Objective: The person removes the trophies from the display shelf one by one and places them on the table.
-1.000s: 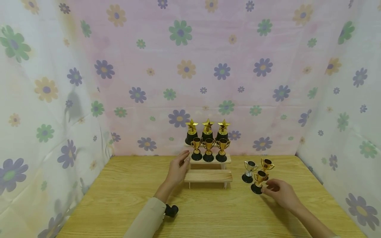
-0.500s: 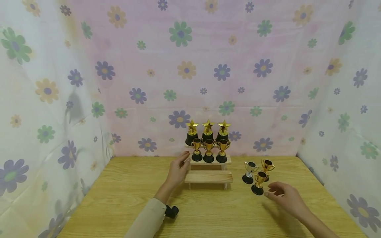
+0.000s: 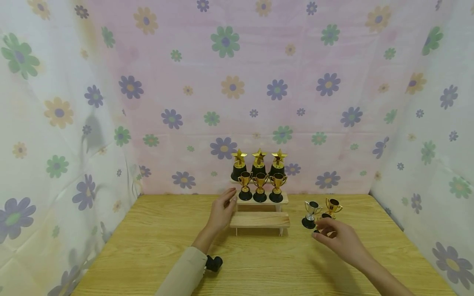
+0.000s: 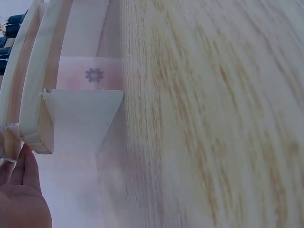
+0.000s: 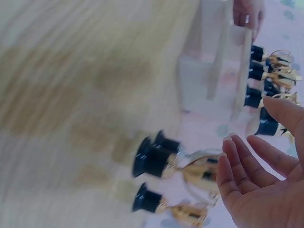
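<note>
My right hand point(image 3: 340, 238) hovers at the front gold trophy cup, partly covering it in the head view. In the right wrist view that gold cup point(image 5: 203, 173) stands beyond the straight, spread fingers point(image 5: 249, 164), with nothing between fingers and thumb. A silver trophy cup point(image 3: 312, 207) and another gold cup point(image 3: 333, 204) stand close by on black bases. My left hand point(image 3: 222, 209) is at the left side of a stepped wooden stand point(image 3: 259, 220); its fingertips touch a step's end in the left wrist view. Three gold cups point(image 3: 260, 179) line the middle step.
Three gold star trophies point(image 3: 259, 158) stand on the top step, behind the cups. The lowest step is bare wood. A black object point(image 3: 213, 263) shows beside the left sleeve point(image 3: 185, 271). Flower-printed cloth point(image 3: 177, 160) encloses the wooden table point(image 3: 166, 230) at the back and sides.
My right hand drew back rightward from the front gold cup, then moved left again and now overlaps it. My left hand stays at the stand.
</note>
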The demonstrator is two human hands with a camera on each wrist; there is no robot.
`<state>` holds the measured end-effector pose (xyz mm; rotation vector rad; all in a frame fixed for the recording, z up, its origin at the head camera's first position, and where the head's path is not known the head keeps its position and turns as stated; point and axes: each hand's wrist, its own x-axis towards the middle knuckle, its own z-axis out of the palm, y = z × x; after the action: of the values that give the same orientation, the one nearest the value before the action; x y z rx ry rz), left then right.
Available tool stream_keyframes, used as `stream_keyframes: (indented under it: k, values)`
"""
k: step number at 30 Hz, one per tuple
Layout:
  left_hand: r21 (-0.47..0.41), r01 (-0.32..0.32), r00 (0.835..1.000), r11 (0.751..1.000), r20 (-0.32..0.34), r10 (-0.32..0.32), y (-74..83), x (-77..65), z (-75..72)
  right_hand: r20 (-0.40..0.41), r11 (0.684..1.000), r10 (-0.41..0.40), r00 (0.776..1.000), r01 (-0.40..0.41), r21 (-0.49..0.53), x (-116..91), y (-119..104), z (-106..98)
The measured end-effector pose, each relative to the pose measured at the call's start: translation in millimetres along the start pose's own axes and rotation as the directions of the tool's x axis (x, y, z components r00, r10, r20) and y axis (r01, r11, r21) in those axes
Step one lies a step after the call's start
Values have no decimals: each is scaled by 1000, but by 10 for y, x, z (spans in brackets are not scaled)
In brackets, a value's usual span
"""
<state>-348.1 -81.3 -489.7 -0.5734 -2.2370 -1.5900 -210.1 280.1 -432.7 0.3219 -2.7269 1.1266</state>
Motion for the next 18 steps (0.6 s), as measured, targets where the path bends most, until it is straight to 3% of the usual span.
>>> stream_keyframes:
  k: [5,13,18]
  values:
    - [-2,-8,1000,1000,3,8,-31,-1,6,3,998,-39,999,39,39,121,-133,63]
    - [0,-2,1000,1000,6,2,-17,4,6,-2,996,-92,996,92,-7,329,-316,157]
    - [-9,17,1000,1000,8,-17,5,1,6,5,996,-83,997,83,15,443,-386,209]
